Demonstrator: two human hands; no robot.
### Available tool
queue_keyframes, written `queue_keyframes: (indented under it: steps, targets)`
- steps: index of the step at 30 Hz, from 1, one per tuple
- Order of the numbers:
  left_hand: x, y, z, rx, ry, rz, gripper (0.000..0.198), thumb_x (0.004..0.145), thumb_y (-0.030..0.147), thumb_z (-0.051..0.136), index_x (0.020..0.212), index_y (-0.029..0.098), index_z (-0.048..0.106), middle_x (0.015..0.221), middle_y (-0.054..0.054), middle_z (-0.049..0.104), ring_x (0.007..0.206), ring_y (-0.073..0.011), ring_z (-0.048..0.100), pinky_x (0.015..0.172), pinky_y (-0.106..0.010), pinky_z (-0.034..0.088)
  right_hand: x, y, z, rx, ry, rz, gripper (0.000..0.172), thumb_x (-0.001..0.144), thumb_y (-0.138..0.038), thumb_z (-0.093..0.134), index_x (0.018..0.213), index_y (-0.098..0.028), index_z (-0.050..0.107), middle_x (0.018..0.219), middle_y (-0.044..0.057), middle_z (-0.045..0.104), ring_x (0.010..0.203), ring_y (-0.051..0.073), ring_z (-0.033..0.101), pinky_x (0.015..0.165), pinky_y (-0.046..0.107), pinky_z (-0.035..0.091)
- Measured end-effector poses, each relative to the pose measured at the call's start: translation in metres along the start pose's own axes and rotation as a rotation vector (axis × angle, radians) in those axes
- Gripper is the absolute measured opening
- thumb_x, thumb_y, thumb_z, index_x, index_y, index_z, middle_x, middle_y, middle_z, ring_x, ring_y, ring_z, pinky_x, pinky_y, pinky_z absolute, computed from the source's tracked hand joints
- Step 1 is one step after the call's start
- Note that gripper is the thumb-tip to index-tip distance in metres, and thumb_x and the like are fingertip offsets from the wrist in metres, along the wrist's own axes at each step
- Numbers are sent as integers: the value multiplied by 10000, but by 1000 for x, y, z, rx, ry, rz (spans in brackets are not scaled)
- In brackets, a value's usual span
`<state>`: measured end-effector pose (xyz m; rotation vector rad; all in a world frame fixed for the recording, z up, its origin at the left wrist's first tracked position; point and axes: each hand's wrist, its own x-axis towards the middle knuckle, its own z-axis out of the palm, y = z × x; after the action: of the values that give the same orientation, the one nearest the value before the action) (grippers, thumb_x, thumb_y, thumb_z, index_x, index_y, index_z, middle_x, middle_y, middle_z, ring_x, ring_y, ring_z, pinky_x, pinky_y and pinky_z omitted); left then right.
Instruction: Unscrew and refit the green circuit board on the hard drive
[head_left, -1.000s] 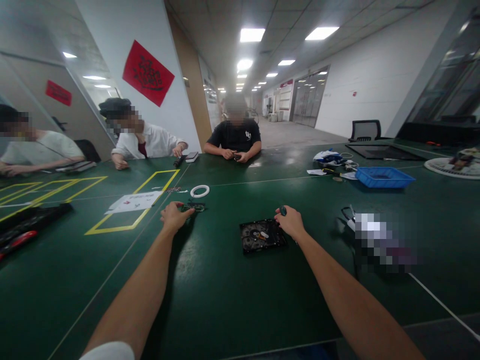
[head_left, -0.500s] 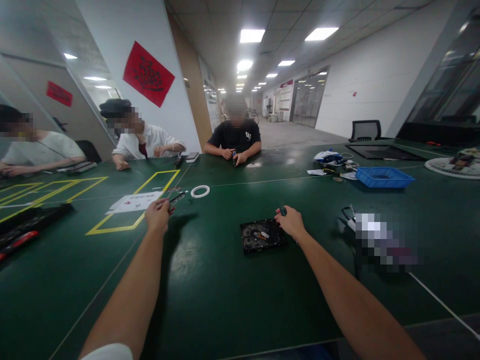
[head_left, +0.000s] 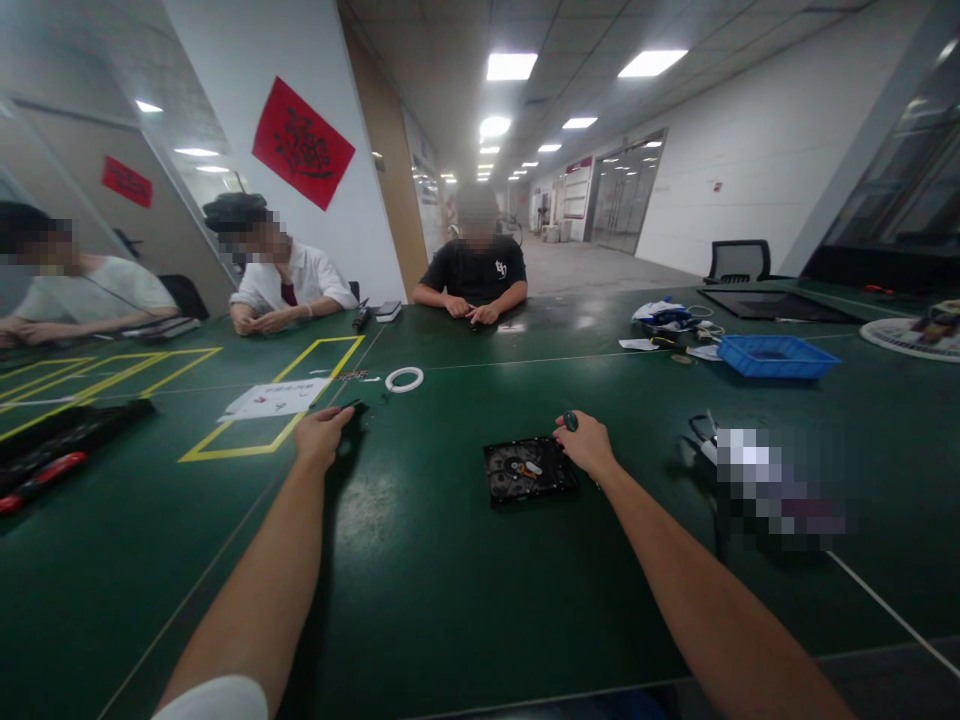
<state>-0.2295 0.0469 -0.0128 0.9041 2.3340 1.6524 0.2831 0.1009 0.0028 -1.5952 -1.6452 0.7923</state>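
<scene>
An opened hard drive (head_left: 531, 472) lies flat on the green table, its round platter area and small orange and white parts facing up. My right hand (head_left: 591, 448) is closed at the drive's upper right edge, around a tool with a dark green rounded handle (head_left: 571, 421), apparently a screwdriver; the shaft is mostly hidden. Farther left, my left hand (head_left: 321, 436) pinches a thin dark tool (head_left: 352, 405) that looks like tweezers, above the table near a white printed sheet (head_left: 277, 398). Small bits lie on and just beyond the sheet.
A white ring (head_left: 404, 380) lies beyond my left hand. To the right are a blurred-out item (head_left: 772, 480), a blue tray (head_left: 778, 357) and a bundle with cables (head_left: 664, 316). A black case with red-handled tools (head_left: 45, 480) sits left. Several people sit across the table.
My left hand has turned slightly, its thin tool now lower and less visible. My right hand stays at the drive. The view has shifted a little; the white-shirted person opposite has lowered an arm.
</scene>
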Motion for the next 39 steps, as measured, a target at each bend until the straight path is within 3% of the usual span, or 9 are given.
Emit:
queue_keyframes:
  steps: [6,10,15,20,29,39]
  targets:
    - [9,-7,0,229,-47,108,477,795,585,641,1031,189,765,733,-46,728,728,-246,670,708,-358,521,0,0,-1,-1,-7,-2,193,812,-169,620,987,-188,699,915,61,752,779,170,704,681,249,556]
    - [14,-7,3,377,-114,192,488,903,571,495,1085,198,752,755,-54,731,715,-231,660,704,-324,487,0,-1,-1,-11,-10,6,195,808,-170,629,989,-188,700,916,64,753,777,172,705,681,249,555]
    - [22,-9,7,474,-148,293,413,898,489,526,1097,203,746,919,-77,748,859,-244,657,745,-304,457,0,0,-1,-20,-1,2,200,809,-174,631,997,-189,699,919,60,754,787,171,710,690,249,556]
    - [26,-10,6,508,-205,336,414,932,466,479,1140,205,724,955,-69,750,866,-220,659,722,-270,438,1,2,0,-38,-7,-4,199,821,-180,618,1004,-190,696,939,64,756,813,182,713,702,260,560]
    - [26,0,-8,526,-291,351,402,937,456,458,1102,202,722,887,-48,755,824,-209,671,679,-249,438,0,0,-2,-46,-32,4,199,826,-197,624,1012,-186,691,958,73,752,836,192,711,717,277,566]
    - [30,21,-28,616,-527,405,377,896,460,486,1069,221,722,763,-29,740,768,-217,698,716,-252,479,0,0,-2,-48,-34,-11,203,831,-193,606,1017,-187,687,975,77,751,848,192,714,731,281,564]
